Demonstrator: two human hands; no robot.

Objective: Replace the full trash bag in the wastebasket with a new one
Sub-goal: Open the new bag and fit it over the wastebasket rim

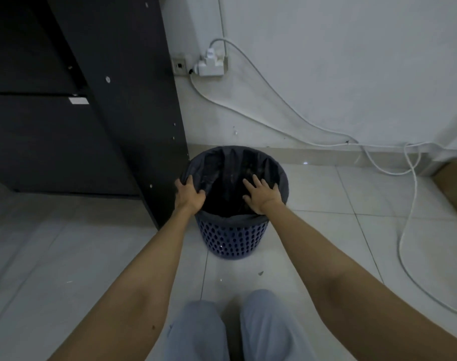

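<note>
Head view: a black bag (222, 162) lines the blue wastebasket (232, 238) on the floor. Left hand (188, 195) grips its rim; right hand (260, 195) rests flat inside, fingers spread. Contents too dark; probably smoothing a fresh liner.

A round blue wastebasket (233, 239) with a perforated wall is standing upright on the floor, close against the corner of a dark cabinet. A black trash bag (223, 165) is lining it, its mouth lying open and its edge folding over the rim all the way round. The plastic is wrinkling along the inner wall, and the bag's dark inside is showing no contents that can be made out.
</note>
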